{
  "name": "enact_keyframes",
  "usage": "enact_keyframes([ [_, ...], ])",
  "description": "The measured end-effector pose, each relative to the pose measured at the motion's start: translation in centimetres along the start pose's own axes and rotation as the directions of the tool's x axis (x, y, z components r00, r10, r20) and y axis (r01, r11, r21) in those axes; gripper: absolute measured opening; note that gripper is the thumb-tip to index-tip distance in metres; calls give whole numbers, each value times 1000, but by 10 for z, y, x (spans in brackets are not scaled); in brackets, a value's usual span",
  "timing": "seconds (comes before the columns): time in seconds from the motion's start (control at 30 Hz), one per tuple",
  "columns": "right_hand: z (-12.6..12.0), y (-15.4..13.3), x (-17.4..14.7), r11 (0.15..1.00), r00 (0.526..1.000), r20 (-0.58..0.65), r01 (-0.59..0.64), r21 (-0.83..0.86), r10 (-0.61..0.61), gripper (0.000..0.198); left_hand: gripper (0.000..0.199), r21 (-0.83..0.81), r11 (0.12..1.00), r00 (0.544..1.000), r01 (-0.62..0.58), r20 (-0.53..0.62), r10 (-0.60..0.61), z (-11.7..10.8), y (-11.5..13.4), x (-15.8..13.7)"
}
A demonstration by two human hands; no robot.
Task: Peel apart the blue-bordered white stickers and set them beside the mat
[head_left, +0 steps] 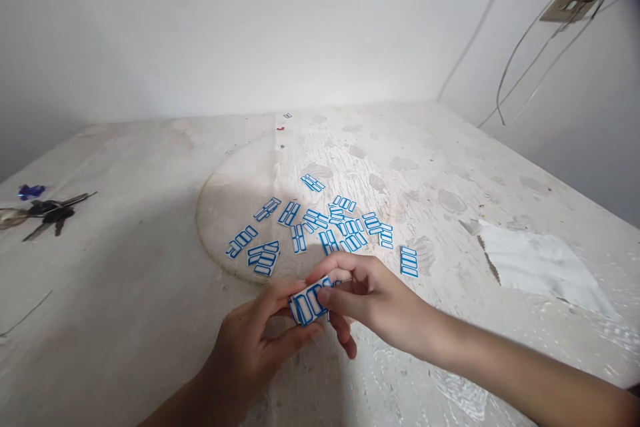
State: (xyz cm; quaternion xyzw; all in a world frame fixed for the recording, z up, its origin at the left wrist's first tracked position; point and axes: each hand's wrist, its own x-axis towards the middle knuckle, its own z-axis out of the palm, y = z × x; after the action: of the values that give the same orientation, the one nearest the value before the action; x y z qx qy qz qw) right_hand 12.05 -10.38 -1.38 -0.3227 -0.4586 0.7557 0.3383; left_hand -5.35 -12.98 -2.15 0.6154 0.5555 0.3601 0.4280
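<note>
In the head view: gripping, low at the centre, a small stack of flat white rectangular pieces with blue-outlined bars (307,307), held up above the pale, mottled table (150,320). Clamped on the stack's left end with the left hand (253,333), thumb along the lower edge, fingers at the upper. Pinching the right end, too, with the right hand (367,290), thumb on the printed face, index finger arched over the top, other fingers curled behind and below. Meeting at the same stack with both hands, then, close together!

Just beyond, spotting plenty more: loose white pieces with matching blue outlines (329,242), strewn over the table, several overlapping, one off to the right, another farther back. Under some of them, a pale round shape with a brownish rim (198,207), disc or mark, cannot tell.

Over on the left, a bunch of dark metal keys (53,212), with a crumpled shiny purple scrap (31,192) just behind. Out right, lying flat, a torn-edged white sheet (545,267), cloth or paper, hard to say. High on the right wall, a beige socket plate (575,2), with thin loose cables dangling by it.
</note>
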Motion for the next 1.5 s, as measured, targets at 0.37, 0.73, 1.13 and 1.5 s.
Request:
enact_keyframes([
  [0.37,0,-4,-5,975,993,-115,-39,-218,14,9,28,-97,991,979,-96,168,111,1,-8,-1],
  [0.73,9,3,-11,949,989,-143,-4,-314,-43,8,41,-2,943,905,-332,280,319,-1,-21,-1],
  [1.13,6,-1,-7,996,996,-44,73,-56,-75,6,25,-591,790,937,166,344,61,5,-12,1],
  [1.5,12,0,-9,997,998,-27,64,-41,-65,7,22,-614,725,909,314,414,-44,3,-11,6],
])
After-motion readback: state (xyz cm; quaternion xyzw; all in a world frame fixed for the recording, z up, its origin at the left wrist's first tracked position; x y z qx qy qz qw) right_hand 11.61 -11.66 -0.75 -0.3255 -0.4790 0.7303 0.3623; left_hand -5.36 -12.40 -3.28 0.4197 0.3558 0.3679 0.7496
